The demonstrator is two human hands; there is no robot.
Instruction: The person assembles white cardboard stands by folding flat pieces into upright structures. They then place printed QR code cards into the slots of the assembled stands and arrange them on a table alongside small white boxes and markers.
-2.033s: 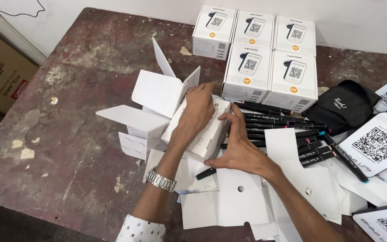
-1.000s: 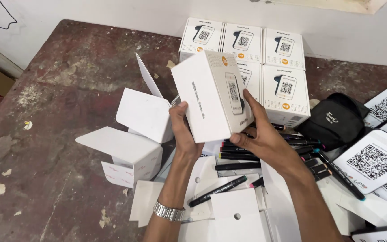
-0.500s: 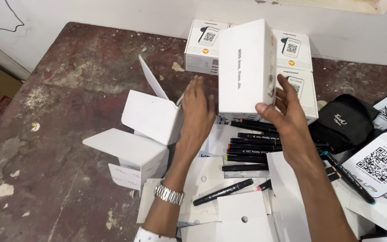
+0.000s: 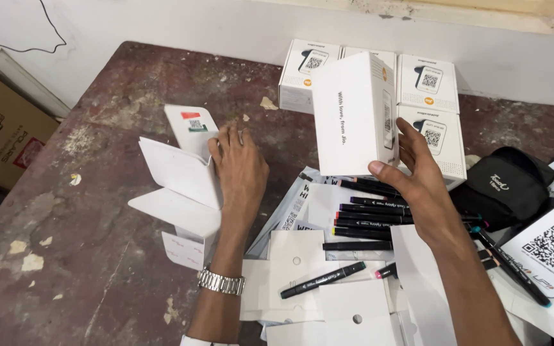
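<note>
the right hand (image 4: 421, 176) grips a closed white box (image 4: 354, 115) and holds it up in the air, standing tall, above the row of black markers (image 4: 370, 211). the thumb sits on the near bottom corner and the fingers wrap round the far side, so the hold is low on the box. the left hand (image 4: 242, 163) is open and flat, with its palm down on an open white box (image 4: 184, 182) that has its flaps sticking out, on the left part of the counter (image 4: 97, 192). a silver watch (image 4: 220, 282) is on that wrist.

behind the held box there are more closed white boxes (image 4: 428, 83) packed side by side near the wall. a black pouch (image 4: 504, 186) lies to the right, and flat white card pieces (image 4: 318, 288) lie near the person's body.

to do this well, i think the right hand should keep a firm squeeze, since it only holds the bottom of a tall box and the top could tip. moving it slowly and keeping it straight up would help. it looks wise to keep it clear of the markers, so none get knocked and roll. the left hand would do best pressing gently on the open box, so the flaps stay put and do not bend.
</note>
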